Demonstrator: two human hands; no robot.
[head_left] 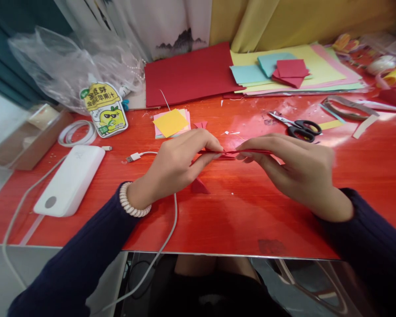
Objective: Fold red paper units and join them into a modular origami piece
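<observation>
Between my two hands a folded piece of red paper (pixel 229 152) is held nearly edge-on, just above the red table. My left hand (pixel 181 158) pinches its left end between thumb and fingers. At the right end, my right hand (pixel 293 165) has it in a similar pinch. Much of the paper is hidden by the fingers. Below my left hand lies a small red paper piece (pixel 199 186), and another red scrap (pixel 200 125) lies just beyond it. A small stack of square paper with a yellow sheet (pixel 171 123) on top is behind my left hand.
Black-handled scissors (pixel 302 128) lie beyond my right hand. Large red sheets (pixel 191 75) and pastel paper (pixel 330 66) line the back. A white power bank (pixel 71 180), a cable (pixel 171 224) and a yellow pouch (pixel 106 110) are at left. The table's front edge (pixel 227 254) is near me.
</observation>
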